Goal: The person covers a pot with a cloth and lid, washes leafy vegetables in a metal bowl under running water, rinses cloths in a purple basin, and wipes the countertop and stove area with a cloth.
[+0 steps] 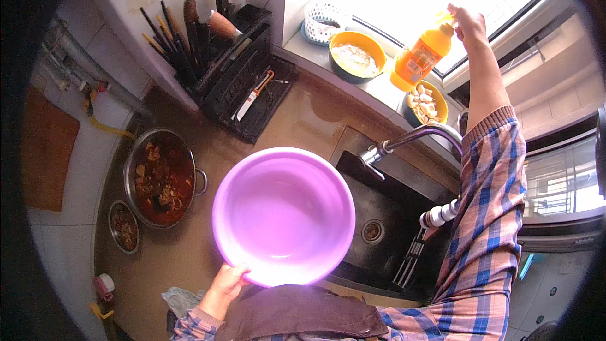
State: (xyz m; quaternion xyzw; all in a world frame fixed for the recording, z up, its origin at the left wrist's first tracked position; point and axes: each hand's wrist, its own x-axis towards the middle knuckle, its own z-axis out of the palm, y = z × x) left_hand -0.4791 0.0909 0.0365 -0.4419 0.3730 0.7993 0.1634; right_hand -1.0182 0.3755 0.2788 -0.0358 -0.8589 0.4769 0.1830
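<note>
My left hand (227, 282) grips the near rim of a purple plastic basin (284, 215), thumb over the edge. The basin looks empty and is held between the counter and the sink. My right arm reaches far out to the window sill, where my right hand (466, 23) is closed around the yellow top of an orange-yellow plastic bottle (421, 54). The bottle leans at a slant above the sill, between a yellow bowl of white contents (357, 54) and a yellow bowl of garlic (426, 104). Bright window light washes out the bottle's top.
A chrome faucet (374, 154) arches over the black sink (350, 265). A pan of red stew (163, 177) and a small dish of food (124, 227) stand at the left. Behind are a black knife rack (236, 66) and a knife (248, 104) on a black tray. A polka-dot container (322, 21) sits on the sill.
</note>
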